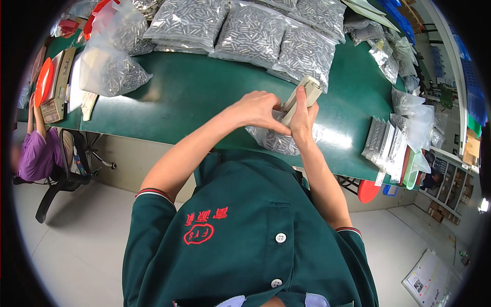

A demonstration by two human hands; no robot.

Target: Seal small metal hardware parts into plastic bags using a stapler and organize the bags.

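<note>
My right hand is wrapped round a cream stapler-shaped hand tool, its thumb lying along the top. The tool slants across the top of a clear plastic bag full of small silvery metal cylinders. At the bag's upper left, my left hand is closed with its fingers curled and its thumb reaching toward the tool. It seems to pinch the bag's mouth, though the fingertips are partly hidden. The bag lies at the near edge of the green table, in front of my body.
Large filled bags lie in rows along the far side. Another filled bag stands at the left, near a scale with a red dish. There a person in a purple sleeve sits. Stacked flat packs stand at the right.
</note>
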